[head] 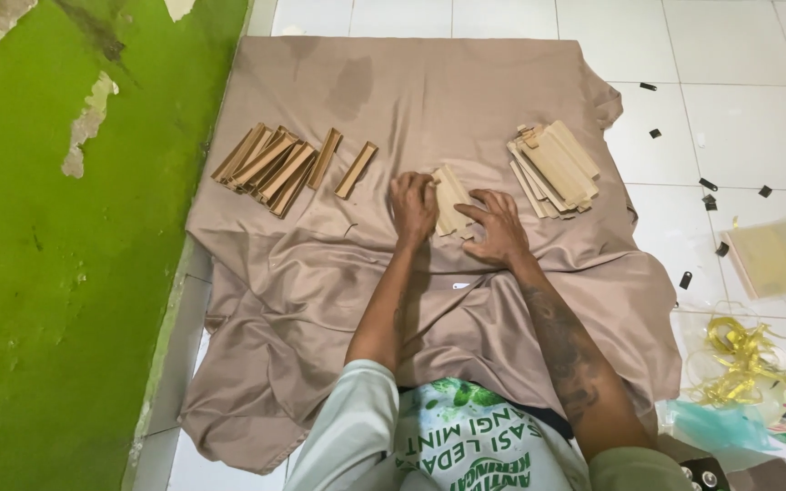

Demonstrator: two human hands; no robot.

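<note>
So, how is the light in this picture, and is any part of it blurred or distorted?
Head view: the light is soft and even, with only faint shadows under the hands, the left hand and the right hand, on the flat cardboard piece; the white floor tiles look bright but show no hard glare; the beige cloth stays sharp; the wide lens bends lines near the edges.

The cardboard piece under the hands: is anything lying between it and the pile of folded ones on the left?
Nothing visible. Both hands, left and right, press the cardboard piece; only bare cloth lies between it and the folded pile.
</note>
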